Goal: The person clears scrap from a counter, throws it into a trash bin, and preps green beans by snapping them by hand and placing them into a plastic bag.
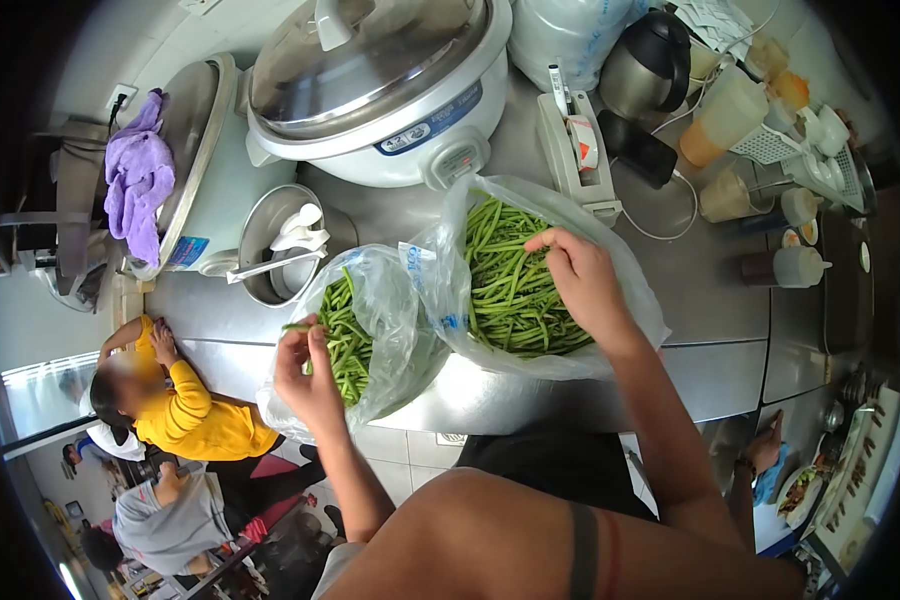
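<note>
Two clear plastic bags of cut green beans stand side by side at the counter's front edge. Above the smaller left bag (395, 300), my left hand (308, 375) is closed, with a short green bean (296, 327) pinched between thumb and fingers. Its green beans (345, 350) fill the bag's opening. My right hand (582, 280) reaches over the larger right bag (625, 270). Its thumb and index finger close on a bean at the top of the heap of longer green beans (510, 300); the other fingers are curled.
Behind the bags stand a large rice cooker (370, 140) and a metal pot (260, 235) with white spoons. A tape dispenser (575, 150), thermos (645, 65) and sauce bottles (785, 268) are to the right. A person in yellow (205, 415) leans on the counter at left.
</note>
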The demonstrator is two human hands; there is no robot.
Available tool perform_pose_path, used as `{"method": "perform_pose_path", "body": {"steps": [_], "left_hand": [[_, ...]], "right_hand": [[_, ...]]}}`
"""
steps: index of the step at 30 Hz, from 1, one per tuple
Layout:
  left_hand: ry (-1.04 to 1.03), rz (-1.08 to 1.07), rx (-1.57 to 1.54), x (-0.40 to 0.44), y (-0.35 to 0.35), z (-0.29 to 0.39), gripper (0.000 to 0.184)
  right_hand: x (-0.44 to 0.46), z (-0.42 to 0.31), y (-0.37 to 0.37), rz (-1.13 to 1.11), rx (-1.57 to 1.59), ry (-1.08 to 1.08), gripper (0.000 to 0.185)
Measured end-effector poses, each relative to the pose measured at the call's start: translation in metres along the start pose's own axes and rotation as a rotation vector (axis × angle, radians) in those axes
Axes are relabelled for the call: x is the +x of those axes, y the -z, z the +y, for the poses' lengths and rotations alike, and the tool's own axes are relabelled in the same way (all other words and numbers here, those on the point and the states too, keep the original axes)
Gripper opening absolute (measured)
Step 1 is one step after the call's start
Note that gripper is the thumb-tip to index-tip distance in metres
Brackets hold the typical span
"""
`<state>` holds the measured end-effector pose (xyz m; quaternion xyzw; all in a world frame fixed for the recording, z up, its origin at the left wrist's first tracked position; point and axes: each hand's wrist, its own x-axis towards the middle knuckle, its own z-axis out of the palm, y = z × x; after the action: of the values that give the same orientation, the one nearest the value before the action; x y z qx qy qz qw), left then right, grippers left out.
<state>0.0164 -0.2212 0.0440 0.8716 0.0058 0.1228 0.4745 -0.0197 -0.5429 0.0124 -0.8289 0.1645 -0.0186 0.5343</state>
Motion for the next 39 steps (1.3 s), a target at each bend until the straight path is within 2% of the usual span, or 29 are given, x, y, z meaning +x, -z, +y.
{"method": "perform_pose_path", "body": {"steps": [2,5,6,8,10,11,12,13,16,22,26,29,31,34,35,38,39], "left_hand": [[-0.191,0.019,0.527,0.007,0.009,0.004,0.025],[-0.318,0.124,0.418,0.002,-0.005,0.021,0.028],[-0.289,0.093,0.223,-0.006,-0.017,0.03,0.03],[-0.371,-0.09,0.028,-0.022,-0.047,0.044,0.027],[-0.291,-0.324,-0.117,-0.036,-0.09,0.064,0.026],[-0.485,-0.331,0.075,-0.037,-0.128,0.066,0.027],[-0.465,-0.385,0.155,-0.033,-0.141,0.066,0.032],[-0.472,-0.422,0.222,-0.027,-0.154,0.059,0.029],[-0.599,-0.467,0.3,-0.012,-0.171,0.04,0.029],[-0.669,-0.454,0.154,-0.017,-0.154,0.048,0.027],[-0.677,-0.443,0.127,-0.027,-0.146,0.054,0.033],[-0.608,-0.434,0.104,-0.028,-0.143,0.054,0.033],[-0.433,-0.421,-0.063,-0.031,-0.147,0.053,0.028],[-0.16,-0.402,-0.245,-0.039,-0.155,0.05,0.022],[-0.067,-0.403,-0.289,-0.042,-0.155,0.048,0.021],[0.15,-0.445,-0.646,-0.043,-0.156,0.055,0.019],[0.167,-0.482,-0.684,-0.043,-0.157,0.06,0.019]], "right_hand": [[0.008,0.004,-0.003,0.04,-0.215,0.078,0.011],[0.017,0.028,-0.015,0.108,-0.376,0.214,0.011],[0.018,0.032,-0.017,0.121,-0.379,0.237,0.013],[0.016,0.037,-0.02,0.133,-0.406,0.254,0.016],[0.018,0.039,-0.016,0.156,-0.462,0.253,0.016],[0.017,0.037,-0.013,0.132,-0.46,0.229,0.015],[0.015,0.031,-0.011,0.105,-0.452,0.206,0.014],[0.012,0.026,-0.009,0.078,-0.443,0.182,0.013],[-0.002,0.012,-0.001,0.057,-0.289,0.179,0.018],[-0.037,-0.017,0.003,0.034,0.007,-0.071,0.013],[-0.048,-0.01,0.007,0.0,-0.055,0.042,0.013],[-0.046,-0.01,0.011,-0.039,0.002,0.084,0.012],[-0.043,-0.018,0.009,-0.016,0.129,0.035,0.012],[-0.029,-0.017,-0.013,0.075,0.354,0.09,0.012],[-0.024,-0.017,-0.014,0.01,0.39,0.04,0.014],[-0.005,-0.02,-0.01,0.06,0.521,0.095,0.015],[0.0,-0.024,-0.006,0.106,0.502,0.085,0.015]]}}
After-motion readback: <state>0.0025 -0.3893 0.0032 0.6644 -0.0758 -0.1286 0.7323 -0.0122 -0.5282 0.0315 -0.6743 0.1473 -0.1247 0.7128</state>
